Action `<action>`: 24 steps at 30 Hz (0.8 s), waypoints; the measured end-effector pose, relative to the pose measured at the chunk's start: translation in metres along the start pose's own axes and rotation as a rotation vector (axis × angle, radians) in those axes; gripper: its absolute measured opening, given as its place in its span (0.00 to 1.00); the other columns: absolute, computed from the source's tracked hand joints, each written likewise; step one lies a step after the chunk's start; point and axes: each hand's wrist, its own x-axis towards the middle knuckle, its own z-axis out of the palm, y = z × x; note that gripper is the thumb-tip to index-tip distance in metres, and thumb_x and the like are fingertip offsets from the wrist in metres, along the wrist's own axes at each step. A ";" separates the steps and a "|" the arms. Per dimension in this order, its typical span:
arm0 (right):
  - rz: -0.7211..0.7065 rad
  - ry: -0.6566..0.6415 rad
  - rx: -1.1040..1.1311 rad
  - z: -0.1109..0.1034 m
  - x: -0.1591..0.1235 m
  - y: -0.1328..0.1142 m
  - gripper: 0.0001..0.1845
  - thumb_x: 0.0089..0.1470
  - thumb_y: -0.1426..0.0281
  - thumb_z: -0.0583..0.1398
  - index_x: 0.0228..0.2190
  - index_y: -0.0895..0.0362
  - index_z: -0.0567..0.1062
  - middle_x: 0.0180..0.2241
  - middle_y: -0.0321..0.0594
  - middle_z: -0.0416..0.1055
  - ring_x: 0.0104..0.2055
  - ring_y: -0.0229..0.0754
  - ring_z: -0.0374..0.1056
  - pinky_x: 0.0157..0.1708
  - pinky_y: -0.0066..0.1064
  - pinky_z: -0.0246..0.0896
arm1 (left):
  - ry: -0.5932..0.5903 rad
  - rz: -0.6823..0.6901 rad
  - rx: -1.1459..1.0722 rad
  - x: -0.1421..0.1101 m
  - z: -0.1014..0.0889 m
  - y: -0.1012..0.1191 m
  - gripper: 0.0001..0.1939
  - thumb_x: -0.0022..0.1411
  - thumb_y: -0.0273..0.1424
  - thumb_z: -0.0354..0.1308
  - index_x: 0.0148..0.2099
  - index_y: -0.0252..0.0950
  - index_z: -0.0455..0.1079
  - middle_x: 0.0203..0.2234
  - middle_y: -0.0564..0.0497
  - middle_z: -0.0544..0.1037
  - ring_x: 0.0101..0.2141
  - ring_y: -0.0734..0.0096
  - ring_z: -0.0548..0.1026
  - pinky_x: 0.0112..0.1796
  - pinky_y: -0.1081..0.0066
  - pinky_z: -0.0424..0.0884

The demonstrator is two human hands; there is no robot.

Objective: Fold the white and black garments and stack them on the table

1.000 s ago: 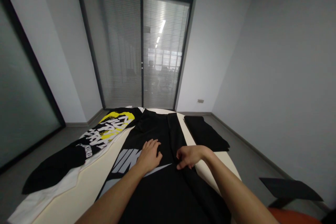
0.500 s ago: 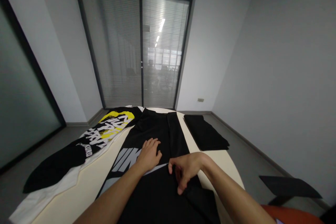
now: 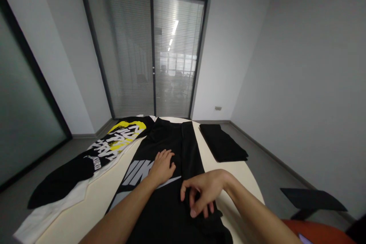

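Note:
A black garment (image 3: pixel 167 141) with a large white logo lies spread along a cream table (image 3: pixel 94 202). My left hand (image 3: pixel 162 167) rests flat on it, fingers together, pressing the cloth beside the logo. My right hand (image 3: pixel 201 194) is nearer to me at the garment's right edge, its fingers curled around a fold of the black fabric.
A black, white and yellow printed garment (image 3: pixel 114 143) lies on a white one (image 3: pixel 54 207) at the table's left. A folded black cloth (image 3: pixel 222 143) sits at the far right edge. A glass door with blinds (image 3: pixel 151 53) faces me; a chair's dark armrest (image 3: pixel 311 199) is at right.
My right hand has drawn back toward me along the garment's right edge, dragging the fabric fold with it. My left hand has stayed pressed in place.

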 end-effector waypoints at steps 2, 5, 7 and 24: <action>0.045 -0.063 -0.061 0.000 0.001 -0.004 0.46 0.28 0.58 0.77 0.48 0.51 0.66 0.35 0.30 0.72 0.23 0.33 0.72 0.22 0.21 0.65 | 0.002 0.005 0.000 0.000 0.000 0.000 0.22 0.63 0.30 0.50 0.58 0.34 0.68 0.62 0.43 0.67 0.64 0.53 0.61 0.64 0.51 0.51; 0.066 -0.119 -0.089 0.002 0.007 -0.003 0.49 0.23 0.62 0.78 0.48 0.52 0.66 0.31 0.28 0.73 0.23 0.35 0.73 0.26 0.21 0.66 | 0.002 0.012 -0.002 0.000 0.000 0.000 0.22 0.63 0.30 0.50 0.58 0.34 0.68 0.62 0.43 0.68 0.64 0.52 0.60 0.64 0.50 0.52; 0.078 -0.151 -0.103 0.004 0.013 -0.001 0.50 0.19 0.65 0.79 0.47 0.52 0.66 0.28 0.27 0.74 0.24 0.36 0.73 0.29 0.23 0.68 | 0.004 0.015 -0.003 0.000 -0.001 -0.001 0.22 0.63 0.30 0.50 0.58 0.34 0.68 0.62 0.43 0.68 0.64 0.52 0.60 0.64 0.50 0.52; -0.080 -0.123 -0.009 -0.020 0.013 0.001 0.36 0.42 0.53 0.71 0.49 0.52 0.68 0.35 0.34 0.76 0.23 0.35 0.74 0.20 0.20 0.64 | -0.003 0.013 -0.003 0.000 0.004 -0.004 0.21 0.63 0.29 0.51 0.58 0.36 0.68 0.62 0.43 0.67 0.64 0.53 0.60 0.64 0.50 0.51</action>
